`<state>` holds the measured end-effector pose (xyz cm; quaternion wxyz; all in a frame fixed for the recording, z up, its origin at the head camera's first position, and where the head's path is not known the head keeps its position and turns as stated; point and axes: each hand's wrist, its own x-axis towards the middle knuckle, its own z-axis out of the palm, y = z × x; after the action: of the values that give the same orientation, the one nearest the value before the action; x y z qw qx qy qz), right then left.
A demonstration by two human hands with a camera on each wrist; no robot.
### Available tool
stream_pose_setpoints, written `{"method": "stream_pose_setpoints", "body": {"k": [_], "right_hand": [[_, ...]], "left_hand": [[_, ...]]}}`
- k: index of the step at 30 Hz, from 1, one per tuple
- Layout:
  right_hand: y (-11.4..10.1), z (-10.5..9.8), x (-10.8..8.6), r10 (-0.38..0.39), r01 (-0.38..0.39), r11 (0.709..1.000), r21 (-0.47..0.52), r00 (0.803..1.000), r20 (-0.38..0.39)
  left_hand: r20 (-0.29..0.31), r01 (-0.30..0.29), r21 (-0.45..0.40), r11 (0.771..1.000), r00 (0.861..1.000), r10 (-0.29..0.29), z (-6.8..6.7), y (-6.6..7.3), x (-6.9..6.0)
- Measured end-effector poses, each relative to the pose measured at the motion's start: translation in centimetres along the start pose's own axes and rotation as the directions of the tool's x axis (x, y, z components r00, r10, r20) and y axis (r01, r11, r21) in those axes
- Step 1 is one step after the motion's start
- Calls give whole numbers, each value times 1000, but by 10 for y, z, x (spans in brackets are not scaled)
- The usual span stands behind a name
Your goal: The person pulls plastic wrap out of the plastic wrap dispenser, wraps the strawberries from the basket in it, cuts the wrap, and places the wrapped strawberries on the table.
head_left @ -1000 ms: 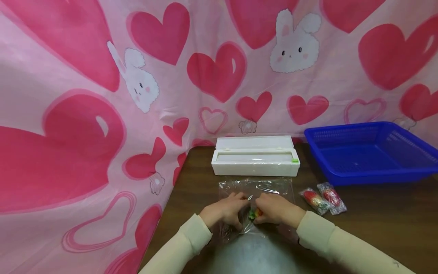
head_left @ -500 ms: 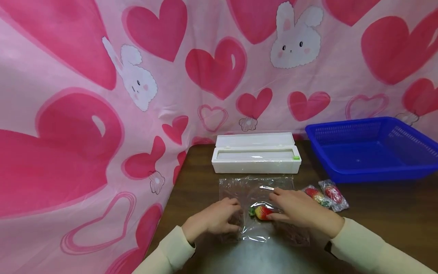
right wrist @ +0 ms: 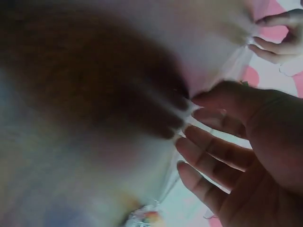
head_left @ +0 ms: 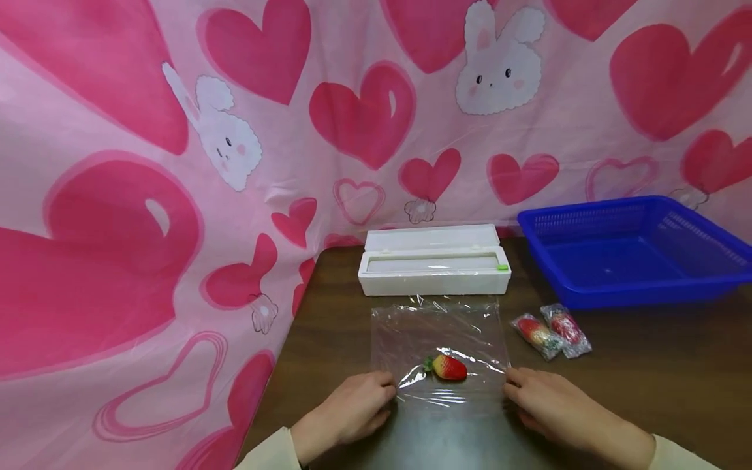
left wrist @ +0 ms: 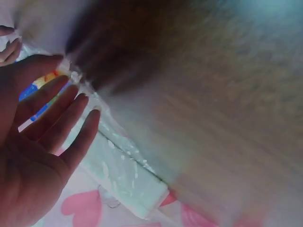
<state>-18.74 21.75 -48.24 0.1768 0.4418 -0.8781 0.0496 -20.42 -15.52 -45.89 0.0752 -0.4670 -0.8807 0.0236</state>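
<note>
A sheet of clear plastic wrap [head_left: 411,333] lies spread on the dark wooden table. A strawberry [head_left: 449,368], red with a yellowish top and green leaves, lies on its side on the wrap, leaves to the left. At the near left corner my left hand [head_left: 358,403] pinches the wrap's edge between thumb and forefinger. My right hand [head_left: 549,406] pinches the near right corner likewise. In the left wrist view the left hand's [left wrist: 45,127] other fingers are spread; the right hand's [right wrist: 241,151] other fingers are loosely bent in the right wrist view.
Behind the wrap stands a white wrap dispenser box [head_left: 435,283] with its lid up and a green slider. Two wrapped strawberries [head_left: 537,334] lie to the right, touching each other. A blue plastic basket [head_left: 634,261] stands at the back right. A pink heart-patterned cloth [head_left: 352,196] hangs behind.
Both hands have left the strawberry area and drawn back toward the near corners, where they now pinch the wrap. The wrap lies flatter; the strawberry is uncovered by the hands.
</note>
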Motion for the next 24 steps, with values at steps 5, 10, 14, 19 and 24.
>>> {"method": "stream_pose_setpoints", "body": {"k": [5, 10, 14, 19, 24], "right_hand": [[0, 1, -4, 6, -5, 1000, 19, 996, -92], [3, 0, -9, 43, -30, 986, 167, 996, -80], [8, 0, -10, 28, 2, 952, 307, 995, -91], [18, -5, -8, 51, -14, 897, 442, 996, -70], [28, -10, -4, 130, -85, 887, 454, 989, -68]], "left_hand": [[-93, -3, -51, 999, 996, -2, 7, -2, -7], [-160, 16, -202, 979, 986, -50, 13, -4, -12], [-157, 69, -370, 926, 978, -136, 14, -7, -13], [-130, 157, -528, 834, 956, -262, 10, -10, -10], [-130, 186, -564, 804, 942, -309, 5, -18, 1]]}}
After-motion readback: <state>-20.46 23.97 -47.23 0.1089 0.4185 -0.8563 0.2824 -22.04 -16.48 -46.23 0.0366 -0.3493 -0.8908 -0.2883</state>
